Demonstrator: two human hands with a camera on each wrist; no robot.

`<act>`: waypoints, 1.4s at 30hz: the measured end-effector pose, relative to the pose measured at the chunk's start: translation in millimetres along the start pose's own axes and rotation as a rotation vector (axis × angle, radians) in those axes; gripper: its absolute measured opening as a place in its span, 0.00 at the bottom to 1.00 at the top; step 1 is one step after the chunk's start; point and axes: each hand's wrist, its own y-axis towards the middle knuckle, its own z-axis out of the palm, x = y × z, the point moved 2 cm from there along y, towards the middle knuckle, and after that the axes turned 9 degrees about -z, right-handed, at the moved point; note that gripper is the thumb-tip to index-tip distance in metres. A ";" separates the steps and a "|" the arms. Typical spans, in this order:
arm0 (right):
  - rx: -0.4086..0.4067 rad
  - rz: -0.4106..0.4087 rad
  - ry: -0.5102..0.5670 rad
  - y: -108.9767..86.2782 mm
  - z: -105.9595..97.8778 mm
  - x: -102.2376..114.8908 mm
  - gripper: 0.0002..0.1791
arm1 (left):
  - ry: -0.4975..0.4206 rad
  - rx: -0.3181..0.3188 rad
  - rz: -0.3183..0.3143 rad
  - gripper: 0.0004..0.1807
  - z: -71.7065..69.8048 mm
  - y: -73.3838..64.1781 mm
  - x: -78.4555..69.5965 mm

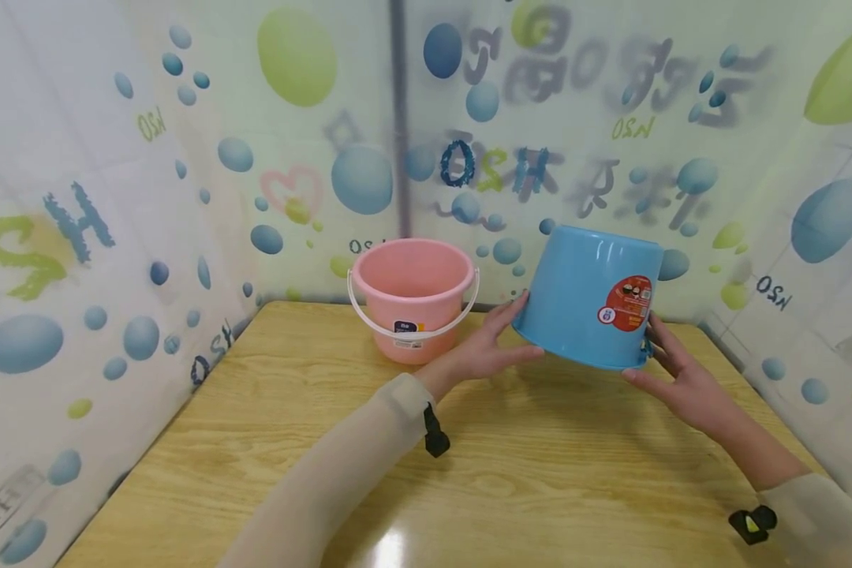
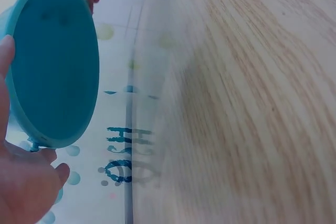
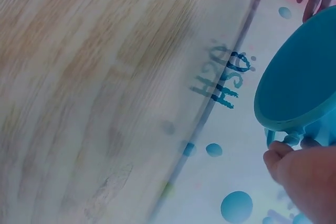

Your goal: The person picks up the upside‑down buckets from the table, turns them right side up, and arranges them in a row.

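A blue bucket (image 1: 585, 292) is upside down and tilted, raised off the table, with a red round label on its side. My left hand (image 1: 493, 347) grips its rim on the left, thumb at the front edge and fingers on the far side. On the right, my right hand (image 1: 689, 386) holds the rim by the handle joint. The wrist views look into the bucket's hollow inside (image 2: 55, 66), where nothing is seen. Left of my left hand a pink bucket (image 1: 415, 308) stands upright, its white handle (image 1: 405, 334) hanging down in front.
The wooden table (image 1: 270, 442) lies under both buckets, its far edge close to the wall. A curtain or sheet (image 1: 305, 142) with blue and green dots and lettering surrounds the table at the back and both sides.
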 end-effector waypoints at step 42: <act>-0.092 -0.215 0.008 4.9 -11.4 24.8 0.70 | 0.060 0.030 0.281 0.76 -29.5 -19.4 -27.8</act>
